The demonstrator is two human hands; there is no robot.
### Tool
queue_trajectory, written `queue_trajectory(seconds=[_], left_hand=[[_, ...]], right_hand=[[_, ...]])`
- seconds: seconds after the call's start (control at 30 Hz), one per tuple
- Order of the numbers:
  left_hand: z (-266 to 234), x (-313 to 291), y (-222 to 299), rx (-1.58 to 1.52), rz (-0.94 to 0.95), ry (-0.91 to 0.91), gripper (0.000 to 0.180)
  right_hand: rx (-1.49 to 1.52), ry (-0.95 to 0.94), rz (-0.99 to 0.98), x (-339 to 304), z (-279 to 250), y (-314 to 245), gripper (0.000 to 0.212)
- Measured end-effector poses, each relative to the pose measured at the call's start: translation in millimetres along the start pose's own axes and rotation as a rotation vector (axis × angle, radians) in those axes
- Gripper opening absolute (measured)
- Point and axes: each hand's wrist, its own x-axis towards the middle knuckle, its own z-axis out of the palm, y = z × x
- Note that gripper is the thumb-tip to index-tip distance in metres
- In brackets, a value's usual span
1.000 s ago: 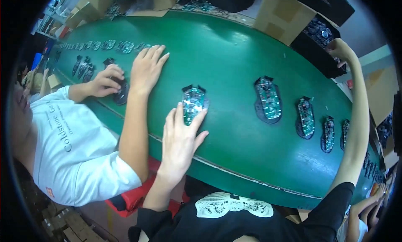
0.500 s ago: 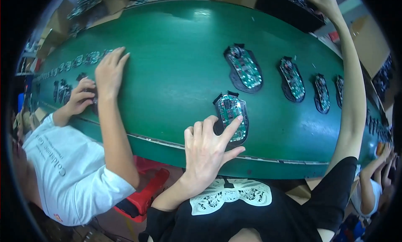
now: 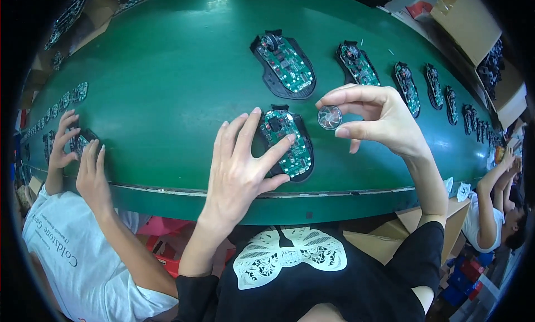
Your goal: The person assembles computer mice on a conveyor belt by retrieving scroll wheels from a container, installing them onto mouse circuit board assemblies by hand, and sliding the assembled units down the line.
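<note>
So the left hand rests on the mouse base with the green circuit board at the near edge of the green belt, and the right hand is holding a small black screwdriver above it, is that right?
Not quite. The head view shows the right hand pinching a small round clear disc between thumb and forefinger, not a screwdriver. The rest holds: the left hand rests on the mouse base at the green belt's near edge.

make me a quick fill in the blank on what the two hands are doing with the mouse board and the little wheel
1. The left hand rests on the mouse base holding a ____ circuit board.
2. The small round wheel is pinched in the fingers of the ____ hand.
3. The wheel is held ____ the green belt, not lying on it.
4. The co-worker in the white shirt sits on the person's ____ side.

Missing words: green; right; above; left
</note>
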Motion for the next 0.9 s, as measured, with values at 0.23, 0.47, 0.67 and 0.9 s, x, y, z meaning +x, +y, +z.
queue_trajectory(seconds=[0.23, 0.47, 0.67, 0.9], left_hand=[[16.8, -4.9, 30.1, 0.053, -0.062, 0.048, 0.070], [16.1, -10.5, 28.3, 0.034, -0.062, 0.040, 0.061], [18.5, -11.3, 29.0, 0.003, -0.062, 0.061, 0.057], [23.7, -9.3, 31.8, -0.019, -0.086, 0.084, 0.052]], right_hand=[[-0.468, 0.059, -0.294, -1.9, 13.7, 26.1, 0.043], [-0.757, 0.157, -0.621, 8.1, 34.3, 35.9, 0.027], [-0.845, 0.229, -0.620, 14.2, 46.0, 37.2, 0.025], [-0.872, 0.193, -0.368, 17.6, 45.4, 37.1, 0.029]])
